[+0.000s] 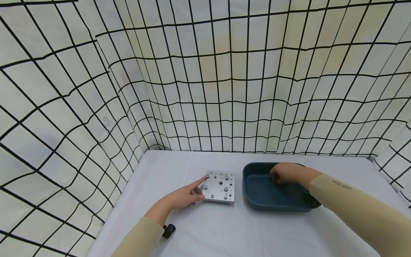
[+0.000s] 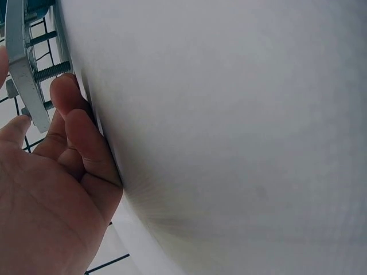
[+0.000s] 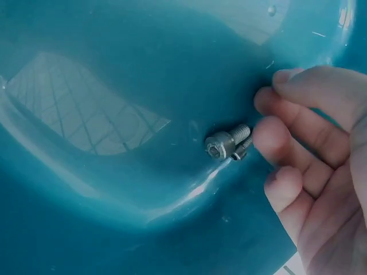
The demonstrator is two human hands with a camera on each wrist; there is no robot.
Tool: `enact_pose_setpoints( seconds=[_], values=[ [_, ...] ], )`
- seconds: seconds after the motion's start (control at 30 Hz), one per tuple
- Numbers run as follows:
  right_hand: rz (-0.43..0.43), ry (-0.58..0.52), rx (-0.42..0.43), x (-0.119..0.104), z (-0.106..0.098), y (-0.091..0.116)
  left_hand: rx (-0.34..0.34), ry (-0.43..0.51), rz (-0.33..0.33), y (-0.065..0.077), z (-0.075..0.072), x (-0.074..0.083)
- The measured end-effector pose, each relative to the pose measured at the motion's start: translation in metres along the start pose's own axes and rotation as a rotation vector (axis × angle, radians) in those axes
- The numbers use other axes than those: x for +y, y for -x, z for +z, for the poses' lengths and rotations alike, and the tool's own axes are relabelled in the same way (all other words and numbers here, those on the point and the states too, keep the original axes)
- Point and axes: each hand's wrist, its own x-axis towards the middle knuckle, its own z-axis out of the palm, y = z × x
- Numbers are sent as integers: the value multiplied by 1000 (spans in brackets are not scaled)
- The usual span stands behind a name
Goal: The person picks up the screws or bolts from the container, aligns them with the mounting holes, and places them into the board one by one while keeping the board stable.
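Note:
A silver metal plate (image 1: pixel 219 186), dotted with holes and bolt heads, lies left of the tray on the white table. My left hand (image 1: pixel 183 195) holds its left side, index finger by the far corner and thumb at the near one. Threaded bolt shanks (image 2: pixel 51 71) stick out beneath the plate in the left wrist view, with curled fingertips (image 2: pixel 66 91) close by. Inside the blue tray (image 1: pixel 257 205) is my right hand (image 1: pixel 290 173), its fingers loosely bent. A larger socket-head bolt (image 3: pixel 221 143) and a smaller bolt (image 3: pixel 242 150) lie beside its fingertips; no held thing shows.
The white table (image 1: pixel 205 228) carries the plate and tray. Beside the left wrist shows a black object (image 1: pixel 168 231), partly hidden by the sleeve. White walls under black netting (image 1: pixel 224 78) rise behind and at the sides.

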Motion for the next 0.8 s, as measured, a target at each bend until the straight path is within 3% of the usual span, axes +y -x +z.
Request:
enact_pose_setpoints(
  seconds=[0.47, 0.8],
  values=[
    [2, -104, -44, -4, 0, -1, 3, -7, 6, -1, 0, -2],
    [-58, -67, -29, -4, 1, -5, 8, -9, 3, -2, 1, -3]
  ],
)
